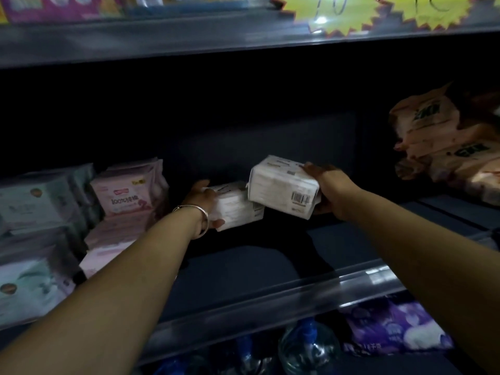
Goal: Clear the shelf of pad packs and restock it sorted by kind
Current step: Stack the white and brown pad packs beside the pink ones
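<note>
both hands deep in the dark shelf [243, 269]: left hand [203, 204] in a closed grip on a soft white pad pack [238, 207], right hand [328, 190] clasping a second white pack [281, 186], tilted, barcode facing near. glossy pink packs [127, 196] and pale green packs [35, 212] stacked at left; crinkly orange packs [446, 147] far right.

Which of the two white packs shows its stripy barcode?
The white pack in the right hand, lifted and tilted, shows the barcode near its lower corner. The other white pack, gripped by the left hand, sits lower and shows none.
</note>
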